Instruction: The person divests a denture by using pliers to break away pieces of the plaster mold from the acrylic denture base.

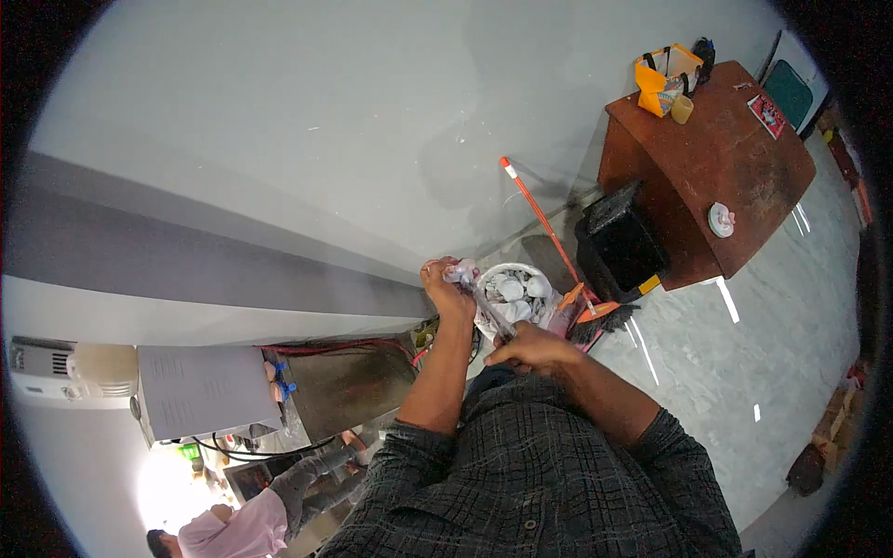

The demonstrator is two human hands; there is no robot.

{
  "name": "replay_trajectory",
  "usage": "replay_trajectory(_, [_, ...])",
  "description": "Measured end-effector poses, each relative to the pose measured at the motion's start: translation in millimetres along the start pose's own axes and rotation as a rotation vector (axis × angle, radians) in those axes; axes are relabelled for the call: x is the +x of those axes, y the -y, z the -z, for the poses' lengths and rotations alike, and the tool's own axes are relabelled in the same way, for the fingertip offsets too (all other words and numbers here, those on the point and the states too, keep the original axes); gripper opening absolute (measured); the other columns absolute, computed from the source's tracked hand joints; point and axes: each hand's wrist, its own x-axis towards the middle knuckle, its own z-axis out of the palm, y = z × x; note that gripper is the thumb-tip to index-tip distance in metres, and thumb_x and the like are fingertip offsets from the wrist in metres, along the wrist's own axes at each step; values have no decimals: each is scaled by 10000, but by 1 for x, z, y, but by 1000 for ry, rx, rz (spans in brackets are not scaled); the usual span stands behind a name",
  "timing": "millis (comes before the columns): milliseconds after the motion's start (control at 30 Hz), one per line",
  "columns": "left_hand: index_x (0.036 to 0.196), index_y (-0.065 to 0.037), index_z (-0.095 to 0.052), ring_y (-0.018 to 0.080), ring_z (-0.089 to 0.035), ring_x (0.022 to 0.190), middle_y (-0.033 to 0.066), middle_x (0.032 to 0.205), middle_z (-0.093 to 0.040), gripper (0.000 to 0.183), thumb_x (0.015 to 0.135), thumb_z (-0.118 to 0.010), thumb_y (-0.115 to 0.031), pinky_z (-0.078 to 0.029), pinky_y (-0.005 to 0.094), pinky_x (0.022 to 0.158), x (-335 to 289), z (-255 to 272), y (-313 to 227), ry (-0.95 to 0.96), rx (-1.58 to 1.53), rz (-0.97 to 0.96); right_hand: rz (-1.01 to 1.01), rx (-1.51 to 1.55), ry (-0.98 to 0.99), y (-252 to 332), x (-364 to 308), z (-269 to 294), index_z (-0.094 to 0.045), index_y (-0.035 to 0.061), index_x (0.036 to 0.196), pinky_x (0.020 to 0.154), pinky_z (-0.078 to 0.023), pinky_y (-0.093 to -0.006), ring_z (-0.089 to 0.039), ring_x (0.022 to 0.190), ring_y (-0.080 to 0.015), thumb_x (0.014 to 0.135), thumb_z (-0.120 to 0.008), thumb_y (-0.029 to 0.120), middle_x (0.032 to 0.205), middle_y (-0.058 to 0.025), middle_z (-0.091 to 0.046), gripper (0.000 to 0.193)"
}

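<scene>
My left hand (448, 290) is closed on one end of a crumpled, see-through piece of plastic (461, 272), close to the wall. From there a narrow, pale length runs down to my right hand (528, 348), which is closed around its lower end near my waist. It looks like a twisted plastic bag or film; the exact kind is unclear. Just beyond my hands stands a round white bin (541, 271) filled with white cups and crumpled waste. Neither hand appears to touch the bin.
A red-handled broom (535, 205) leans behind the bin, beside a black bin (621, 237). At right is a brown desk (744, 167) bearing a yellow bag (656, 88). A grey cabinet (209, 391) stands left. A person in a pink shirt (237, 530) is at lower left.
</scene>
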Motion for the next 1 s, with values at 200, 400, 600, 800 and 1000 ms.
replay_trajectory(200, [919, -123, -529, 300, -622, 914, 73, 893, -595, 324, 811, -678, -389, -516, 469, 753, 17, 2, -1, 105, 19, 88, 16, -71, -24, 17, -12, 6, -564, 47, 870, 413, -315, -283, -420, 458, -98, 851, -725, 237, 604, 18, -475, 250])
replay_trajectory(400, [1083, -73, -480, 365, -597, 1085, 145, 1058, -593, 563, 864, -629, -570, -444, 532, 944, 1, -20, -27, 27, 45, 314, -9, -243, -154, 8, -27, 23, -469, 45, 1136, 493, -479, -284, -598, 580, -144, 987, -510, 167, 768, -63, -622, 198])
replay_trajectory(600, [1211, -45, -403, 399, -496, 1252, 227, 1256, -506, 651, 888, -554, -590, -358, 567, 1052, -12, -25, -50, 36, -239, 457, 333, -610, -271, -22, -16, 35, -176, 97, 1533, 901, -488, -359, -610, 1070, -239, 1011, -462, 172, 1126, -143, -623, 600])
replay_trajectory(800, [1152, 20, -462, 395, -467, 1295, 255, 1319, -484, 639, 881, -499, -557, -310, 571, 1084, -23, -25, -67, 111, -455, 591, 287, -401, -71, 26, -47, 17, -240, 99, 1527, 1074, -345, -364, -469, 1275, -274, 997, -509, 243, 1363, -167, -516, 612])
replay_trajectory(1000, [1000, 1, -559, 399, -543, 1188, 210, 1121, -613, 629, 859, -475, -607, -381, 545, 1004, -39, -35, -76, 225, -297, 594, 106, 0, 97, 33, -48, 7, -347, 121, 1495, 933, -433, -319, -526, 1122, -156, 968, -574, 233, 1255, -72, -590, 585])
